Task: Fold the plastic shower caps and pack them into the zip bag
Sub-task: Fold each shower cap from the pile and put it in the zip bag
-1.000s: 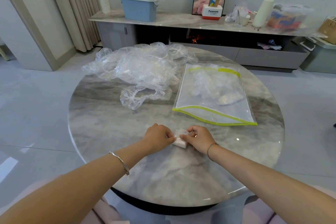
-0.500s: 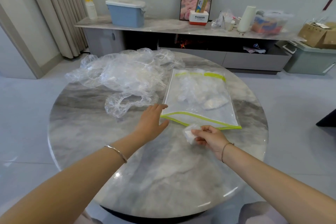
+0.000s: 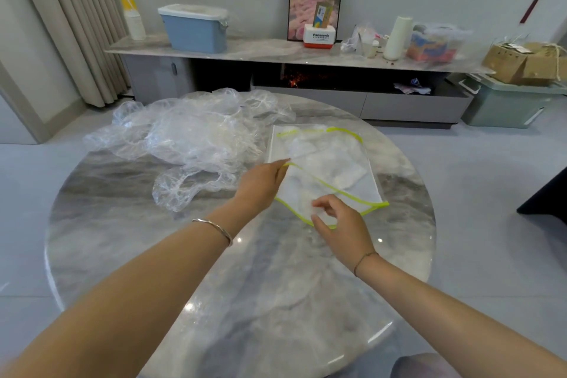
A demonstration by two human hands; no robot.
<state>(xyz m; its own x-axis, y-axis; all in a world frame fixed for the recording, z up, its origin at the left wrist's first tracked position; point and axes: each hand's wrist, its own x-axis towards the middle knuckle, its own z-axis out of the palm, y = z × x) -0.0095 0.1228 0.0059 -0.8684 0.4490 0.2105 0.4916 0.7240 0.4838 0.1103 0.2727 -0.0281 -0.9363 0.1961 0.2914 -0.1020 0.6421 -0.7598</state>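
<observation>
Left hand [image 3: 260, 186] pinches the upper lip of the zip bag [image 3: 346, 190] at its near-left corner and holds it lifted, so the mouth gapes toward me. Right hand [image 3: 342, 225] is at that mouth, fingers curled over the bag's near green edge. There's a pale blur between thumb and fingertips, and I can't tell whether that's a folded cap being gripped or one lying loose inside the bag, since that spot is smeared. Pale lumps [image 3: 334, 169] show through the bag's film, count unreadable. Loose shower caps [image 3: 190, 138] are heaped just left of the bag, see-through layers I can't separate. The bag lies on the table [image 3: 153, 255].
</observation>
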